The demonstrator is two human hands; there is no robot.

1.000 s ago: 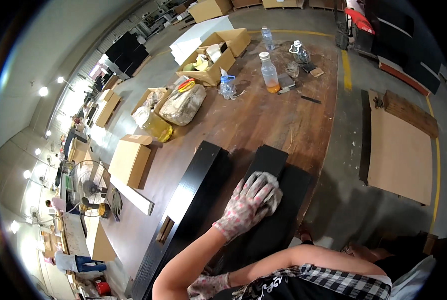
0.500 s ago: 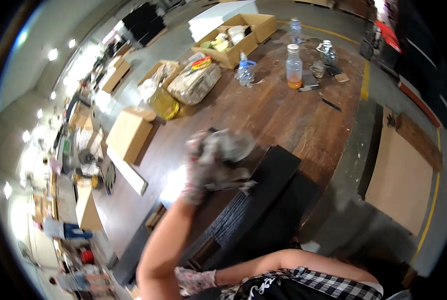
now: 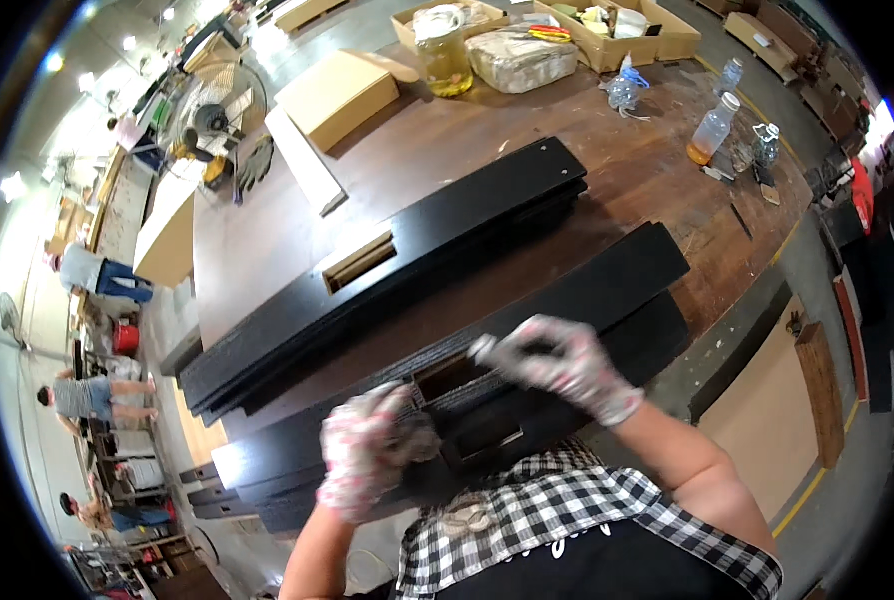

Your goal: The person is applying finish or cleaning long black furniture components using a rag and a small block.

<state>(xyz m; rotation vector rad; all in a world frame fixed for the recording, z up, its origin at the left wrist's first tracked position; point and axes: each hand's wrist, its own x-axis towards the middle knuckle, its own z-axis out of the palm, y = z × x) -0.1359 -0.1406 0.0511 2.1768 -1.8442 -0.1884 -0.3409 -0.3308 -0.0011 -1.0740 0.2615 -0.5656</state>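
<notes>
We see a long black wooden panel (image 3: pixel 577 300) with a rectangular cutout lying at the near edge of a dark brown workbench (image 3: pixel 447 150), close to the person's chest. The gloved right hand (image 3: pixel 557 360) curls its fingers over the panel's near edge, while the gloved left hand (image 3: pixel 367 450) is clenched beside the cutout; what it grasps we cannot tell. Beyond lie a second black panel (image 3: pixel 397 260), a cardboard box (image 3: pixel 337 90), a jar of yellow liquid (image 3: pixel 445 60) and plastic bottles (image 3: pixel 712 128).

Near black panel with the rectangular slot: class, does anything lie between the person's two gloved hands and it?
Nothing visible does. The left hand and right hand are both already at the near black panel, either side of its slot, with no object between.
</notes>
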